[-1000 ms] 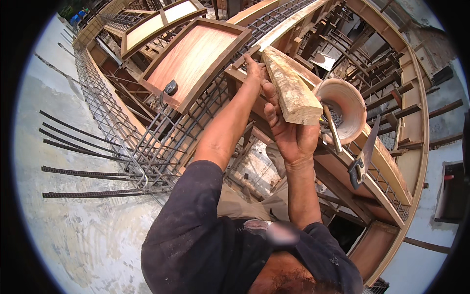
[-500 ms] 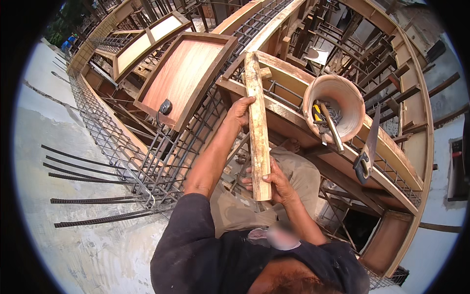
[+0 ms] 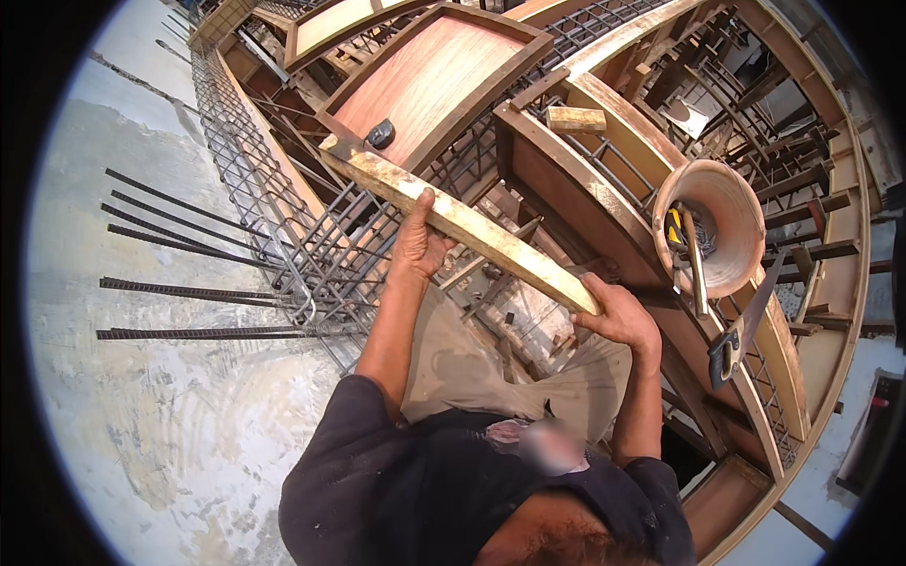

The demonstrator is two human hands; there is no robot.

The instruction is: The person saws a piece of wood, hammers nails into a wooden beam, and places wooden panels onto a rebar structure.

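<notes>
A length of wooden batten (image 3: 491, 238), rough and stained at its far end, slants across in front of me from upper left to lower right. My left hand (image 3: 419, 243) grips it along its middle-left part, thumb on top. Around its near right end closes my right hand (image 3: 618, 316). The batten's far end overlaps the edge of a framed plywood panel (image 3: 429, 90), close to a small black tool (image 3: 380, 134) that I cannot identify. A short wood block (image 3: 576, 120) lies across the formwork beam to the right of the panel.
A clay-coloured bucket (image 3: 731, 208) holding a hammer (image 3: 696, 264) and nails stands on the right beam. Beside it rests a handsaw (image 3: 741, 330). Rebar cages (image 3: 250, 189) run along the left, with bare bars (image 3: 189, 288) jutting over the concrete (image 3: 189, 406). Below the batten are openings between beams.
The batten has swung from nearly upright in view to a slant, its far end moving left towards the panel. My right hand has moved up and right with the near end. The view has shifted.
</notes>
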